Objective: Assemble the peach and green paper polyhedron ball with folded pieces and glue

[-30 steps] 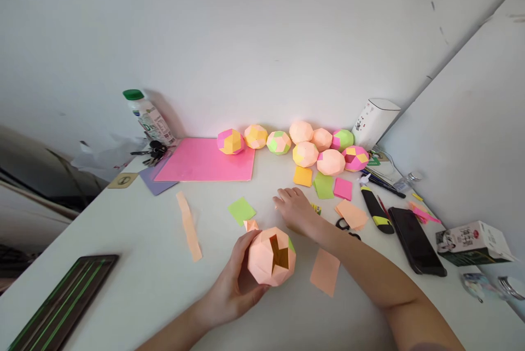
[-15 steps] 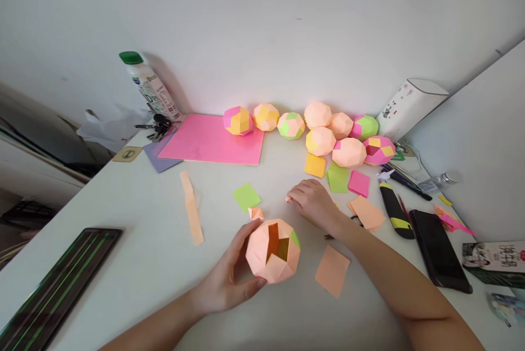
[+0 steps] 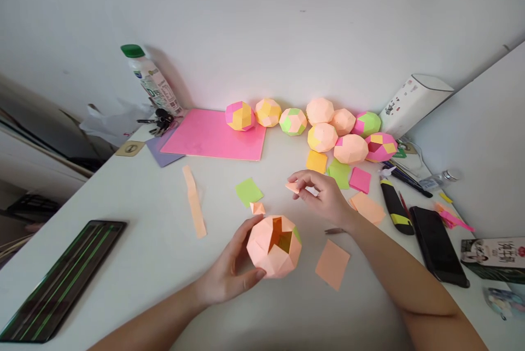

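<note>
My left hand (image 3: 229, 271) is closed round a peach paper ball (image 3: 274, 245) with an open gap on top, resting it on the white table (image 3: 147, 230). Just beyond it, my right hand (image 3: 324, 195) is lifted off the table and pinches a small folded peach paper piece (image 3: 292, 187) between fingers and thumb. Another small folded peach piece (image 3: 257, 208) lies right behind the ball. A green paper square (image 3: 249, 191) lies further back.
Several finished paper balls (image 3: 328, 132) line the wall beside a pink sheet (image 3: 215, 140). Loose coloured squares (image 3: 332, 263), a peach strip (image 3: 193, 200), a phone (image 3: 438, 246), a marker (image 3: 394, 208), a bottle (image 3: 151, 80), keys (image 3: 161, 120), a white box (image 3: 412, 102) and a dark tablet (image 3: 61, 280) surround the hands.
My right hand has lifted from the table with a small peach piece pinched in its fingers. My left hand has kept hold of the ball.
</note>
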{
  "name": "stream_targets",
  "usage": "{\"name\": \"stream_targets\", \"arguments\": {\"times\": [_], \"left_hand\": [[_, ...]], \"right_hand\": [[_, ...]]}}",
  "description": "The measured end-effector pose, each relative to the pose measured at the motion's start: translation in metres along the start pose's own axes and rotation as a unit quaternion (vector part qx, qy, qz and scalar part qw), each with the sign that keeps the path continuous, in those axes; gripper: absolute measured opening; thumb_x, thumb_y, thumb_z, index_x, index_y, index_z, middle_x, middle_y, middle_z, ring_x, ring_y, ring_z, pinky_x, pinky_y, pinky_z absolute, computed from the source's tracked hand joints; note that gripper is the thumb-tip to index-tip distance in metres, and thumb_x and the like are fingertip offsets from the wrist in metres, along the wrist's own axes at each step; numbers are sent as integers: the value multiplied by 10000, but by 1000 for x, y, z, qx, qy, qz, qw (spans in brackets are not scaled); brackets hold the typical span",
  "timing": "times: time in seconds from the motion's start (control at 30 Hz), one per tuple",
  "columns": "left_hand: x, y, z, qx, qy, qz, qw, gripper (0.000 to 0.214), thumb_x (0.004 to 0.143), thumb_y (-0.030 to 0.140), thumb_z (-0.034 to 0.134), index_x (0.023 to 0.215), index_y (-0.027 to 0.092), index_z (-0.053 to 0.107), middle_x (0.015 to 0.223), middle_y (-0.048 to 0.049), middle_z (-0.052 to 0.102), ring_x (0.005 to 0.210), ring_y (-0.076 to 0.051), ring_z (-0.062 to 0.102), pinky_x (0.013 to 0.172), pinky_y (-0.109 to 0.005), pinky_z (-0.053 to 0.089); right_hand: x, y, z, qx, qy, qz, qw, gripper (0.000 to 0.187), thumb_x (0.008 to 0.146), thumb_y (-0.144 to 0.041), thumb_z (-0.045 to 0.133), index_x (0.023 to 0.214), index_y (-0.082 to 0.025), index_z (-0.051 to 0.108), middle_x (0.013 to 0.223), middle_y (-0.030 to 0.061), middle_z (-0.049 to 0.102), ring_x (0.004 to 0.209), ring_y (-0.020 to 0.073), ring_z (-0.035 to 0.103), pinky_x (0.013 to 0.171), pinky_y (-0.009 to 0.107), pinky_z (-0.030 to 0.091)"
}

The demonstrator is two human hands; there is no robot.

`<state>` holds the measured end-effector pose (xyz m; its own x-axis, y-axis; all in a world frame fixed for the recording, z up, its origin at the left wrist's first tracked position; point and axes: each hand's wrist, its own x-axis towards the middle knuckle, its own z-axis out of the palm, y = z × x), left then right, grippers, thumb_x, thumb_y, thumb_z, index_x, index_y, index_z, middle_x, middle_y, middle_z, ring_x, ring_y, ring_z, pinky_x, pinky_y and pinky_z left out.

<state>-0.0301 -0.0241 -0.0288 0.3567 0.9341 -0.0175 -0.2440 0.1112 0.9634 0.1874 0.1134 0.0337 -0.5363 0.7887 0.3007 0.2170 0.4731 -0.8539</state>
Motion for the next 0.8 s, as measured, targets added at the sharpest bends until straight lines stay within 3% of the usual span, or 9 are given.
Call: {"name": "stream_targets", "arguments": {"times": [0.1, 0.23, 0.6, 0.8], "left_hand": [[1, 3, 0, 1, 1, 6, 1000, 758, 821, 411, 680, 1441, 294, 259, 1475, -150, 332, 1331, -386, 371, 1056, -525, 360], [4, 7, -7, -22, 4, 1, 1000, 723, 836, 437, 649, 1445, 317, 278, 1488, -125, 352, 1342, -400, 354, 1031, -509, 388], [12, 12, -14, -151, -29, 4, 988, 703, 789, 382, 600, 1441, 302, 351, 1440, -79, 467, 1302, -386, 414, 1025, -532, 346], [11, 16, -13, -155, -43, -15, 987, 696, 785, 392, 575, 1439, 303, 354, 1436, -74, 471, 1292, -401, 427, 1013, -559, 340]], "right_hand": [[-2, -16, -7, 108, -44, 42, 992, 82, 863, -148, 553, 790, -174, 580, 1165, 92, 617, 891, 158, 681, 766, 332, 549], [-5, -32, -14, 130, -98, 50, 985, 125, 833, -103, 593, 747, -175, 647, 1212, 99, 607, 1058, 190, 615, 730, 291, 548], [-11, -45, -18, 157, -177, 3, 972, 140, 846, -111, 617, 770, -184, 709, 818, 51, 711, 759, 142, 659, 633, 250, 533], [-12, -50, -12, 152, -206, -59, 965, 169, 875, -146, 558, 911, -171, 721, 812, 74, 737, 718, 148, 667, 614, 271, 529]]}}
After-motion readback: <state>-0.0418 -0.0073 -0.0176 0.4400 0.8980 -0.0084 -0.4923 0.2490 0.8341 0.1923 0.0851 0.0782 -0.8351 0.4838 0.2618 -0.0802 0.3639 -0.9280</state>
